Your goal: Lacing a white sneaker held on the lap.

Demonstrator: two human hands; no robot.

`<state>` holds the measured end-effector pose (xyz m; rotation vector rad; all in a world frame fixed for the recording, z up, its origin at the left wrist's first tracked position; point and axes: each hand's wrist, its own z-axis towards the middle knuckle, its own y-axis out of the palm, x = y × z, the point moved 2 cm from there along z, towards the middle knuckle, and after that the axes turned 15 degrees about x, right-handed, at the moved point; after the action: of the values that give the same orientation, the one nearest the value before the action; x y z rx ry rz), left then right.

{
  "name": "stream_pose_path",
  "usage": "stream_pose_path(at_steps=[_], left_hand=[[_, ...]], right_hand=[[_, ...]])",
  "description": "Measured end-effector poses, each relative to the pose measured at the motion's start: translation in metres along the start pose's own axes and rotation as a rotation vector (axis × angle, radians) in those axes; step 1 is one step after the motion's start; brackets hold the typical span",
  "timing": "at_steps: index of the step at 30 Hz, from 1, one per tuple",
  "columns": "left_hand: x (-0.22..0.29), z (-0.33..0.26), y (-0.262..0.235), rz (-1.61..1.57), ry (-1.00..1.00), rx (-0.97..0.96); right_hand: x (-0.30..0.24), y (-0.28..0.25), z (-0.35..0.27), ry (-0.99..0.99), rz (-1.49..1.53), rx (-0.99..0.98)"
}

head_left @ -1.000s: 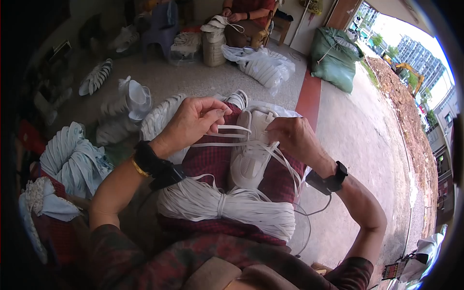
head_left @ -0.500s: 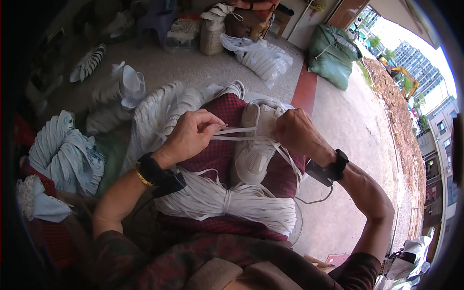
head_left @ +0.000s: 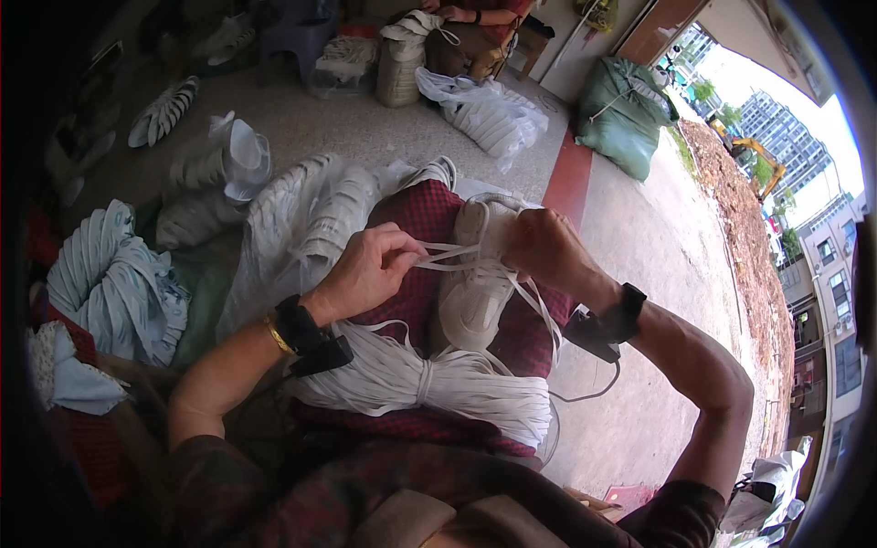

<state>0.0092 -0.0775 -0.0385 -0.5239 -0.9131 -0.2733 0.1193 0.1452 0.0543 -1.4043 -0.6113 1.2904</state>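
Observation:
A white sneaker point(head_left: 468, 315) rests on the dark red checked cloth point(head_left: 413, 219) over my lap, toe toward me. My left hand point(head_left: 365, 274) is closed in a pinch on a white shoelace point(head_left: 448, 257), whose two strands run across to the shoe's lacing. Against the right side of the shoe's opening, my right hand point(head_left: 551, 251) is closed with fingers curled in; what it grips is hidden. Loose lace hangs below it over the cloth. Nearer to me lies a tied bundle of white laces point(head_left: 438, 388).
Shoe uppers in clear plastic point(head_left: 301, 215) lie left of my lap, with a pale blue bundle of stacked pieces point(head_left: 119, 283) farther left. Ahead are a plastic-wrapped bundle point(head_left: 493, 119), a green sack point(head_left: 626, 119) and another person's hand point(head_left: 452, 13).
My left hand has come a little closer to the shoe, and the lace span between hand and shoe is shorter. My right hand stays at the shoe's opening. The whole view has shifted slightly.

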Motion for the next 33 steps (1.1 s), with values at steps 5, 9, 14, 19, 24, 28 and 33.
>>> stream_pose_path(at_steps=[5, 9, 14, 19, 24, 28, 33], left_hand=[[0.003, 0.0, 0.0, 0.033, -0.052, 0.01], [-0.002, -0.004, -0.001, -0.001, -0.005, 0.024], [0.0, -0.003, -0.001, -0.017, 0.001, 0.019], [-0.002, -0.004, -0.002, -0.008, 0.022, 0.025], [-0.002, -0.004, -0.002, -0.06, -0.065, -0.01], [-0.003, -0.005, -0.004, -0.037, 0.036, 0.026], [-0.001, -0.003, -0.002, -0.063, -0.042, 0.006]], right_hand=[[0.013, 0.013, -0.006, 0.197, 0.376, 0.095], [-0.01, 0.008, -0.016, -0.463, -0.115, 0.252], [-0.004, 0.027, -0.02, -0.712, -0.436, 0.145], [-0.005, 0.018, -0.003, -0.54, -0.109, 0.125], [-0.003, -0.004, 0.011, -0.308, 0.209, 0.152], [0.001, 0.002, -0.002, -0.563, 0.056, 0.126], [0.005, 0.016, -0.013, -0.647, -0.268, 0.099]])
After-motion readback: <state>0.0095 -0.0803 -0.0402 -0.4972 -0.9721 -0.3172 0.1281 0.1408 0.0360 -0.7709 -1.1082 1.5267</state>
